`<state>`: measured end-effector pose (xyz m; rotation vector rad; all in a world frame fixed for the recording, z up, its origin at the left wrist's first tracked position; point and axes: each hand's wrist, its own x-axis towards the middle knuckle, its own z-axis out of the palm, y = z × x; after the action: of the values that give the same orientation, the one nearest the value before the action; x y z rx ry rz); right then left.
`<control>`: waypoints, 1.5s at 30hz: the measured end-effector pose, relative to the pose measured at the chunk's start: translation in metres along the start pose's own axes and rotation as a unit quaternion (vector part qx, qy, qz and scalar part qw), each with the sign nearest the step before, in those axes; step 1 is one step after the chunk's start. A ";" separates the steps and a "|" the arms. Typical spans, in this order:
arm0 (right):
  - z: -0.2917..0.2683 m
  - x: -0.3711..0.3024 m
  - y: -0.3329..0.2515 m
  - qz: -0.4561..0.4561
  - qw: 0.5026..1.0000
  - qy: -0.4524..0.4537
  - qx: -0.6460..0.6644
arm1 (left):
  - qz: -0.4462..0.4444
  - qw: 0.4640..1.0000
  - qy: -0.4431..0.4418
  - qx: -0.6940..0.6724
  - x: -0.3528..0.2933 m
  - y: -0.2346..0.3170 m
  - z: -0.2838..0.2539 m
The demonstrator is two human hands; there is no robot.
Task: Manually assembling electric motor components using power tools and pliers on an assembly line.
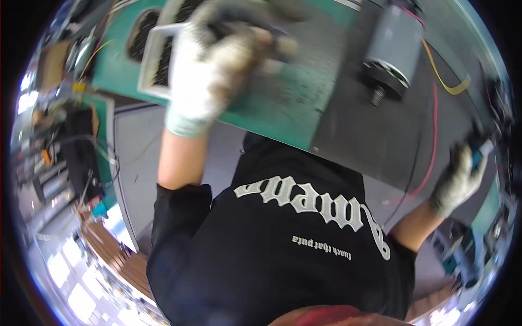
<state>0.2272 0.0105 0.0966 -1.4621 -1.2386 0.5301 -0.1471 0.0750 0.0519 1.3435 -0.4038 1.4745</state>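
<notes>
Blue-black tool (478, 156) sits pinched within the right grip (458, 182); left grip (209, 68) blurred; state I cannot tell.

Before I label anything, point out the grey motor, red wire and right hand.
Grey motor (394, 44), head view: cylindrical side.
Red wire (435, 125), head view: mid-length.
Right hand (458, 182), head view: glove's middle.

On my feed the left hand (212, 65) and the right hand (459, 182) show matt, knitted gloves, smudged on the left. The blue-and-black tool (479, 155) looks like plastic, though blurred. I see smooth green sheeting, dark-scuffed, on the tabletop (304, 103), and a matt black surface (364, 130) beside it. The grey cylinder (394, 41) has a satin metal sheen, its shaft (377, 98) ridged bare metal. The white tray (145, 70) reads as plastic, the shirt (261, 244) as soft matt cloth
</notes>
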 end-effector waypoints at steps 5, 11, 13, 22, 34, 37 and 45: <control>0.015 0.003 -0.065 -0.311 0.906 -0.204 -0.203 | -0.014 0.999 -0.046 0.010 0.042 -0.086 0.053; 0.004 0.008 -0.070 -0.410 0.855 -0.161 -0.274 | -0.357 0.848 0.392 -0.019 0.067 -0.064 0.124; 0.003 0.009 -0.072 -0.419 0.847 -0.162 -0.284 | -0.361 0.868 0.339 0.027 0.061 -0.065 0.120; 0.008 0.021 -0.069 -0.397 0.850 -0.208 -0.277 | -0.040 0.982 -0.021 0.185 0.051 -0.091 0.074; 0.014 0.025 -0.074 -0.431 0.824 -0.202 -0.306 | -0.077 0.970 0.005 0.229 0.055 -0.082 0.076; 0.018 0.026 -0.071 -0.426 0.828 -0.199 -0.307 | -0.313 0.908 0.230 0.157 0.064 -0.065 0.103; 0.021 0.028 -0.070 -0.454 0.817 -0.187 -0.302 | -0.412 0.838 0.338 0.115 0.069 -0.062 0.110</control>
<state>0.1916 0.0345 0.1622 -1.0530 -2.3693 -0.2917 -0.0256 0.0427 0.1224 0.8775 0.7578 1.1409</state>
